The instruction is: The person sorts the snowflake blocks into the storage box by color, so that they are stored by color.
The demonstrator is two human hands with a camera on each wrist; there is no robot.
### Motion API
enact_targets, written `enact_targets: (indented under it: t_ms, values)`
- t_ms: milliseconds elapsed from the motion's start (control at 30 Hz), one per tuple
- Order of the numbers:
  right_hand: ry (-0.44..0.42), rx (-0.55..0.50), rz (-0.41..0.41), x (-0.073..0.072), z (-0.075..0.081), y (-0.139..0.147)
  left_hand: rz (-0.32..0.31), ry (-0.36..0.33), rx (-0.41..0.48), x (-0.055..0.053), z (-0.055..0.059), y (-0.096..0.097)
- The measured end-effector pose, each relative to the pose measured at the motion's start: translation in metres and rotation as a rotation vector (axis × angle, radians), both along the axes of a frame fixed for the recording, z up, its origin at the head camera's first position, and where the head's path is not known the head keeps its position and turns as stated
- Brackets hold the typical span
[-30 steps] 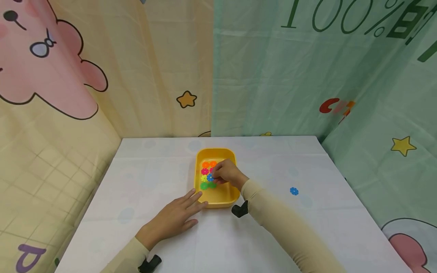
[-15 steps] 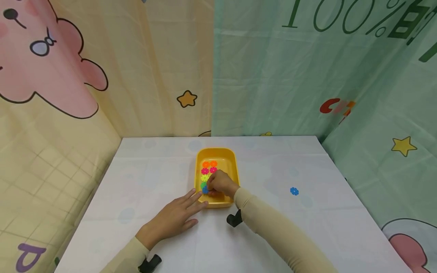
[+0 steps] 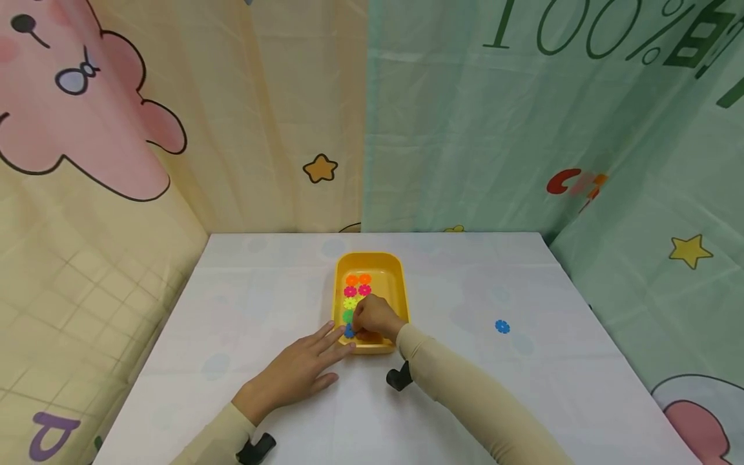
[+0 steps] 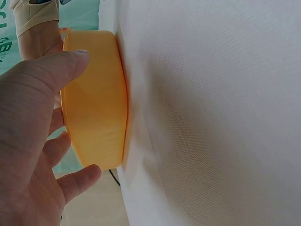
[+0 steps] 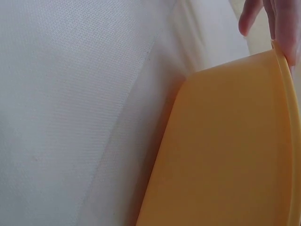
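A yellow tray (image 3: 380, 345) stands on the table with flower-shaped plastic pieces along its left side. From back to front they are orange (image 3: 365, 279), pink (image 3: 350, 291), yellow (image 3: 349, 303), green (image 3: 348, 316) and blue. My right hand (image 3: 378, 316) reaches into the tray and pinches the blue flower piece (image 3: 349, 331) at the front left; its fingers partly hide the pieces beside it. With fingers spread, my left hand (image 3: 296, 371) touches the tray's front left corner. In the left wrist view, the left fingertips lie against the tray's outer wall (image 4: 96, 103).
Another blue flower piece (image 3: 502, 327) lies on the white table (image 3: 453, 400), right of the tray. Printed curtains (image 3: 279, 129) stand behind and at both sides of the table. A dark wrist camera (image 3: 399, 376) sits under the right sleeve.
My right hand has moved toward the tray's front left, bringing the blue flower piece from beside the yellow one to in front of the green one. The left hand stays put.
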State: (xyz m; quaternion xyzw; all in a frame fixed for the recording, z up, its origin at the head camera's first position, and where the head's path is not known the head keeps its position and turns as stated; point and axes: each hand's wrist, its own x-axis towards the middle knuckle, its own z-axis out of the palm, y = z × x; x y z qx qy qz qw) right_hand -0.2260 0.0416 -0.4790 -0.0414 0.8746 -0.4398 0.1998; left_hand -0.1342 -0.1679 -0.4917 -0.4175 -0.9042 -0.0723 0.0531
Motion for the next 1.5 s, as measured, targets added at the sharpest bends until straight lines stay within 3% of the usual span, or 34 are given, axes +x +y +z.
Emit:
enact_targets:
  t_ms: [600,833,1133,1500]
  values:
    - [-0.009,-0.003,-0.007,-0.002,0.0,0.002,-0.016,0.035,0.02,0.001,-0.001,0.0]
    - [-0.002,-0.01,-0.004,-0.003,0.005,0.005,-0.004,0.012,0.012,0.0,0.002,0.0]
    - [-0.032,-0.074,-0.053,-0.013,0.027,0.023,-0.012,0.018,0.013,-0.001,0.002,-0.001]
    - [-0.015,-0.076,-0.142,-0.026,0.058,0.085,-0.009,0.028,0.032,-0.002,-0.001,-0.001]
